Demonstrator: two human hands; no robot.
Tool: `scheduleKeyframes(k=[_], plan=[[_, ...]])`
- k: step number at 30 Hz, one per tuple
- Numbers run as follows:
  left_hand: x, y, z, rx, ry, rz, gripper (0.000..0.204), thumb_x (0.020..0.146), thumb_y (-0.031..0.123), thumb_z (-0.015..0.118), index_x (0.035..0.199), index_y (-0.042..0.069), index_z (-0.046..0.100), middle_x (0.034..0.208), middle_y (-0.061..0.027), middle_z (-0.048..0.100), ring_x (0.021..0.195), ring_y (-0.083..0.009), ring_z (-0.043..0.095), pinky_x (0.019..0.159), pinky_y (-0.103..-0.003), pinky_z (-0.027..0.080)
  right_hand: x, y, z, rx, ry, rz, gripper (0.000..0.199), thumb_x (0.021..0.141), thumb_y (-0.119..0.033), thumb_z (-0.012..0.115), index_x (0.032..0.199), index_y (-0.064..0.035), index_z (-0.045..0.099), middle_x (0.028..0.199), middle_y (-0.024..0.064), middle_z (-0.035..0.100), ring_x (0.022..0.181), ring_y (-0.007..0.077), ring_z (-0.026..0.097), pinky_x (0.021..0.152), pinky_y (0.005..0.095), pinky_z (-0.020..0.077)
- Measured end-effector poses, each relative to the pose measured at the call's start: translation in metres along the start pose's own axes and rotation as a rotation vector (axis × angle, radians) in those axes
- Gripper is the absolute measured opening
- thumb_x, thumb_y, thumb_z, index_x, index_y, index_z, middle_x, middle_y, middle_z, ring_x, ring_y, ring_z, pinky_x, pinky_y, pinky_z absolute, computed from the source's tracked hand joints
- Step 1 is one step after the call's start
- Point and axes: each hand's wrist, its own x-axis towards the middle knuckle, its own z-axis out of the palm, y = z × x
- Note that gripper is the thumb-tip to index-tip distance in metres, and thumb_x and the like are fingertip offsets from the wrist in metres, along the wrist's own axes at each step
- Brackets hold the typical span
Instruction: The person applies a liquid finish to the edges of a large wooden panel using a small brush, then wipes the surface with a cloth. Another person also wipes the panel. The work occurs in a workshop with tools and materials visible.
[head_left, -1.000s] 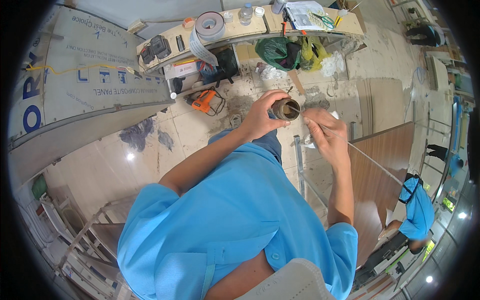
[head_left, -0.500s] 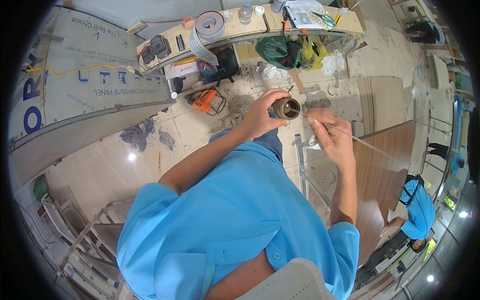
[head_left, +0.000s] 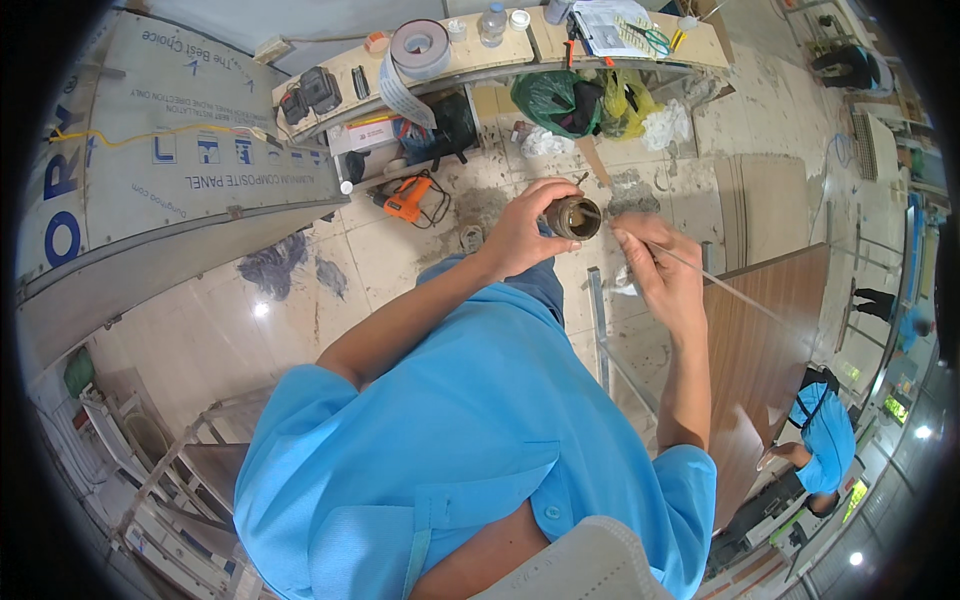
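My left hand (head_left: 522,232) is wrapped around a small, dark brownish open jar (head_left: 574,232), its mouth tilted up toward me. Close to the jar's right side, my right hand (head_left: 660,262) pinches a thin, pale rod (head_left: 738,294) between thumb and fingers. The rod's long end slants out to the lower right. Its other end points toward the jar mouth, though the fingers partly hide it and I cannot tell what kind of tip it has.
A bench (head_left: 470,62) ahead carries a tape roll (head_left: 420,48), a bottle (head_left: 492,26) and scissors (head_left: 655,40). An orange heat gun (head_left: 404,198) lies on the floor. At right are a brown wood-grain panel (head_left: 765,350), a metal frame (head_left: 599,320) and a person in blue (head_left: 828,435).
My right hand and the rod have shifted very slightly beside the jar, while my left hand keeps its hold. The person in blue at right has moved a little.
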Motion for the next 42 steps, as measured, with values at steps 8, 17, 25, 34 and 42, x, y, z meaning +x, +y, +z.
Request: scheduleKeyframes(k=[8,17,25,34,42], plan=[[-0.001,0.001,0.001,-0.001,0.008,0.004,0.071,0.073,0.005,0.093,0.137,0.007,0.064,0.141,-0.0088,0.061,0.124,-0.0218,0.061,0.100,-0.034,0.049,0.001,-0.003,0.002,0.030,0.040,-0.026,0.011,0.101,-0.007,0.071,0.105,0.0024,0.077,0.095,0.0131,0.076,0.073,0.0215,0.066,0.067,0.0328,0.0522],[-0.002,0.000,0.001,-0.022,0.003,-0.004,0.071,0.073,0.004,0.093,0.138,0.006,0.064,0.143,-0.0087,0.060,0.128,-0.0220,0.059,0.102,-0.034,0.048,-0.003,-0.002,0.003,-0.010,0.034,-0.006,0.011,0.102,-0.006,0.068,0.103,0.0016,0.075,0.097,0.0113,0.076,0.070,0.0275,0.068,0.065,0.0357,0.0538],[-0.003,0.001,0.001,-0.017,-0.004,-0.008,0.071,0.074,0.003,0.092,0.138,0.007,0.064,0.143,-0.0087,0.059,0.131,-0.0224,0.059,0.104,-0.035,0.048,-0.004,-0.004,0.003,-0.004,-0.017,0.126,0.014,0.101,-0.009,0.072,0.103,0.0035,0.077,0.094,0.0132,0.077,0.073,0.0214,0.066,0.068,0.0332,0.0523],[-0.005,-0.002,0.003,-0.009,0.000,0.001,0.069,0.075,0.003,0.092,0.138,0.007,0.063,0.143,-0.0092,0.059,0.132,-0.0229,0.059,0.105,-0.037,0.049,-0.010,0.000,0.000,0.070,0.044,-0.060,0.008,0.100,-0.005,0.070,0.102,-0.0002,0.075,0.091,0.0118,0.073,0.069,0.0266,0.065,0.063,0.0368,0.0517],[-0.003,-0.002,0.002,-0.009,-0.020,-0.011,0.068,0.074,0.005,0.093,0.137,0.009,0.066,0.144,-0.0090,0.059,0.132,-0.0234,0.059,0.105,-0.036,0.050,-0.020,-0.008,-0.017,0.052,-0.100,0.027,0.010,0.098,-0.002,0.071,0.106,0.0014,0.074,0.097,0.0157,0.075,0.079,0.0279,0.069,0.072,0.0365,0.0545]])
